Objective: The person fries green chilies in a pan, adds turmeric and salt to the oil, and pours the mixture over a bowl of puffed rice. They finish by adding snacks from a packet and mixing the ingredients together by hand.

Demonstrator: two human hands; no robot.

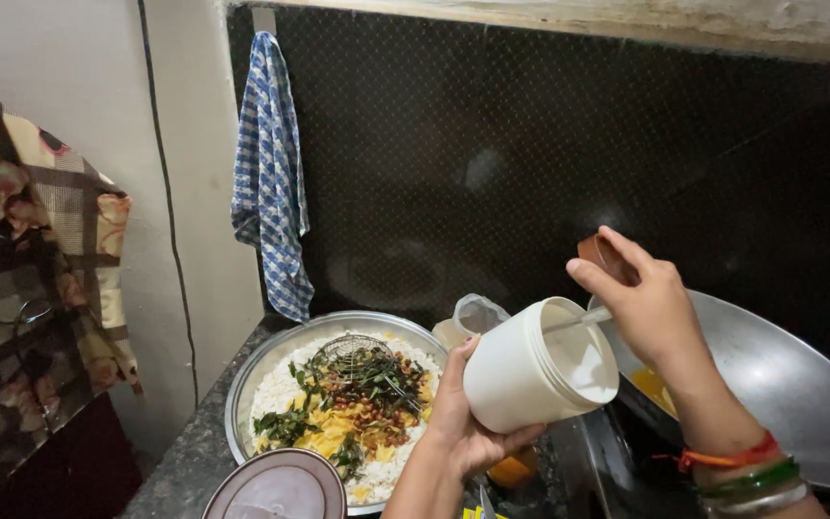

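My left hand (461,423) grips a white plastic jar (530,370), tilted with its open mouth toward the right. My right hand (647,303) holds a metal spoon (583,319) that reaches into the jar's mouth, and a brown lid (599,255) sits tucked between its fingers. Left of the jar stands a large steel bowl (271,358) filled with white puffed rice, green curry leaves, peanuts and yellow bits. A wire skimmer (353,354) lies on top of the food. Bangles and a red thread circle my right wrist.
A big steel wok (780,384) with yellow oil sits at the right. A clear plastic container (477,315) stands behind the jar. A round lid (280,485) lies at the counter's front edge. A blue checked towel (269,173) hangs on the wall; patterned cloth hangs at far left.
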